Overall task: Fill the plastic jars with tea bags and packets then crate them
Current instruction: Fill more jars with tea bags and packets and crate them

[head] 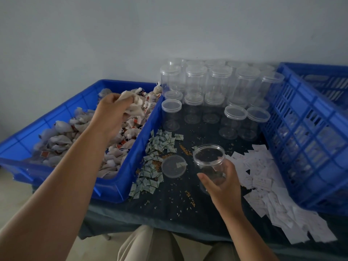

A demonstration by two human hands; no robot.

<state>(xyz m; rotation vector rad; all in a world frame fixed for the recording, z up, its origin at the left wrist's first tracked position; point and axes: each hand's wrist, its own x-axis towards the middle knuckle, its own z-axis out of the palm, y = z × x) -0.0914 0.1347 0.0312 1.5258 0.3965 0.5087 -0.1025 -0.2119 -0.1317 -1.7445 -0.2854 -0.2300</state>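
The worktop (169,200) in front of me is covered by a dark cloth. On its left side sits a wide blue tray (139,147), its near end overhanging the edge, heaped with pale tea bags (62,140) that carry small red tags. On the right stands a tall blue slatted crate (301,113); something pale shows through its slats, but I cannot make out what.

Between the two, at the back against the wall, is a cluster of clear lidded jars (220,80), some stacked on others. A drift of white packets (263,178) lies along the foot of the crate. A smaller pile of green-patterned packets (160,144) lies just beside the tray's right wall.

My left hand (111,113) is over the far end of the tray, its fingers (120,98) curled round a bunch of tea bags (135,104). My right hand (224,185) grips the open jar (209,157) by its side, thumb on the near face, holding it tilted above the middle of the worktop. One small packet is in the jar, near its rim.

The jar's lid (173,166) lies flat on the cloth just left of the jar, at the edge of the green packets, with one packet lying on it. Loose brown grains (190,198) are scattered over the cloth.
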